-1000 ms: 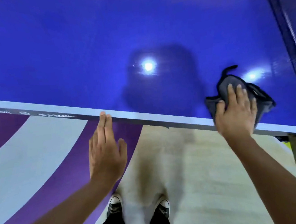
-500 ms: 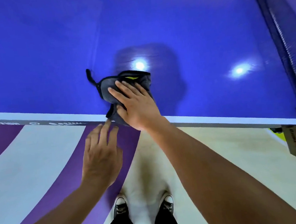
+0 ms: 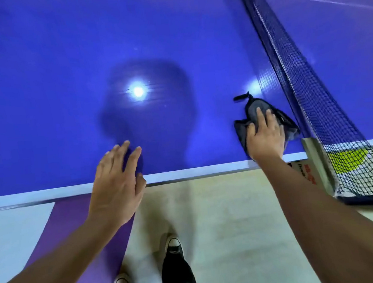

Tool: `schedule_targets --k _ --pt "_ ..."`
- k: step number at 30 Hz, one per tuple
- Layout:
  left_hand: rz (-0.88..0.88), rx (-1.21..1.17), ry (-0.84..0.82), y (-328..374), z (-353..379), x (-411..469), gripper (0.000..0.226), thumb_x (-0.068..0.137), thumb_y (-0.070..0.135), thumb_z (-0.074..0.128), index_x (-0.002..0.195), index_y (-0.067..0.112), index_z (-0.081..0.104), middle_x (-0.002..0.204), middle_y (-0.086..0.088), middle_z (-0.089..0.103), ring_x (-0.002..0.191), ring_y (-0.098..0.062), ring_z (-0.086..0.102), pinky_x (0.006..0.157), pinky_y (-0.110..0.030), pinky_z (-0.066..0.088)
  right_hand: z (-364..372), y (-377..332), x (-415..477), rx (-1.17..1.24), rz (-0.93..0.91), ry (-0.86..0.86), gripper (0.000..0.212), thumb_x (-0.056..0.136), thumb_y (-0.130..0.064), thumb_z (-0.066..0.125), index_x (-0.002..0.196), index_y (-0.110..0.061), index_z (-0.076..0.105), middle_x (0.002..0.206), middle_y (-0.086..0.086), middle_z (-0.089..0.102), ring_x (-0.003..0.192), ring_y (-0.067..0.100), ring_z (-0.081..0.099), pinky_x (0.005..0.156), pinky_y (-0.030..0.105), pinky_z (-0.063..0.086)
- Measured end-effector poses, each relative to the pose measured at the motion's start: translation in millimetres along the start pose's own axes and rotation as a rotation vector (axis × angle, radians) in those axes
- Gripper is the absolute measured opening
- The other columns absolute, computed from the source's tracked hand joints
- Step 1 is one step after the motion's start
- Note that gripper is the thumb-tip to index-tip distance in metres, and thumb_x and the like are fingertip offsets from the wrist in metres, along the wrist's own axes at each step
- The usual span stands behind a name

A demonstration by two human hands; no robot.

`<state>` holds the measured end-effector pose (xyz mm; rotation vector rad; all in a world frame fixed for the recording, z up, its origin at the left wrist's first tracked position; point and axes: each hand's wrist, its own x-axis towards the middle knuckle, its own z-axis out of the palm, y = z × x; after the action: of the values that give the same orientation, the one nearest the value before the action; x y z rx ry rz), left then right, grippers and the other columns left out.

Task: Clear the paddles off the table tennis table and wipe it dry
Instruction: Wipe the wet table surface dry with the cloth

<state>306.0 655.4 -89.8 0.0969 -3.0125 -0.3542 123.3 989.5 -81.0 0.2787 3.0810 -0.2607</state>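
Pressing grey cloth (image 3: 255, 112) flat: right hand (image 3: 265, 138), beside net (image 3: 308, 88).

Bright overhead glare, head shadow on glossy table (image 3: 39, 87), wide-angle bending.

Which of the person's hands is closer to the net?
Right. The right hand presses the grey cloth just beside the net; the left hand is over the table edge, much farther off.
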Motion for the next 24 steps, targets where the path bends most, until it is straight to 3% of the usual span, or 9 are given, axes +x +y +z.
schedule_targets --k 5,7,13,15,17,20,24 --pt "-0.095 -0.011 0.014 12 11 26 0.054 0.093 0.025 0.042 0.141 0.005 0.053 0.149 -0.021 0.046 0.136 -0.043 0.043 0.110 -0.054 0.037 8 -30 67 0.037 0.230 0.035 0.065 0.102 -0.042 0.027 0.163 -0.022 0.016 0.171 0.005 0.010 0.157 0.021 0.005 0.125 0.053 0.001" --pt "-0.110 0.000 0.016 15 13 27 0.054 0.092 0.024 0.041 0.141 0.005 0.053 0.149 -0.021 0.047 0.136 -0.043 0.044 0.110 -0.055 0.038 14 -70 79 0.044 0.178 0.051 0.067 0.101 -0.042 0.027 0.163 -0.020 0.016 0.171 0.006 0.010 0.157 0.021 0.005 0.125 0.054 0.000" --pt "-0.140 0.015 0.023 21 12 24 0.057 0.091 0.026 0.039 0.144 0.007 0.051 0.153 -0.016 0.044 0.142 -0.039 0.040 0.116 -0.053 0.034 48 -230 22 0.024 -0.619 0.005 0.066 0.098 -0.043 0.037 0.160 -0.023 0.028 0.168 0.004 0.023 0.156 0.020 0.016 0.126 0.049 0.004" --pt "-0.162 0.028 0.030 23 14 24 0.058 0.089 0.025 0.040 0.143 0.007 0.052 0.153 -0.016 0.044 0.141 -0.039 0.040 0.116 -0.053 0.033 54 -255 -1 0.024 -0.879 -0.061 0.064 0.098 -0.043 0.039 0.159 -0.025 0.032 0.167 0.001 0.027 0.155 0.017 0.020 0.126 0.046 0.006" --pt "-0.174 0.021 0.036 24 14 26 0.058 0.089 0.025 0.041 0.142 0.007 0.053 0.152 -0.016 0.045 0.140 -0.039 0.040 0.115 -0.054 0.034 56 -254 1 0.049 -0.984 -0.104 0.061 0.098 -0.043 0.040 0.157 -0.028 0.037 0.165 -0.001 0.031 0.153 0.016 0.024 0.126 0.042 0.008" --pt "-0.168 0.018 0.022 23 10 25 0.057 0.091 0.028 0.039 0.144 0.010 0.052 0.153 -0.013 0.044 0.142 -0.036 0.038 0.117 -0.049 0.032 49 -216 37 0.123 -0.742 -0.007 0.063 0.093 -0.045 0.035 0.153 -0.028 0.045 0.162 0.001 0.038 0.150 0.018 0.032 0.124 0.041 0.017" --pt "-0.180 0.024 -0.042 15 2 25 0.056 0.091 0.031 0.039 0.144 0.014 0.050 0.154 -0.010 0.042 0.142 -0.033 0.039 0.118 -0.044 0.028 24 -120 117 0.063 -0.286 0.046 0.071 0.093 -0.050 0.030 0.159 -0.023 0.033 0.166 0.009 0.027 0.153 0.026 0.024 0.125 0.048 0.014"
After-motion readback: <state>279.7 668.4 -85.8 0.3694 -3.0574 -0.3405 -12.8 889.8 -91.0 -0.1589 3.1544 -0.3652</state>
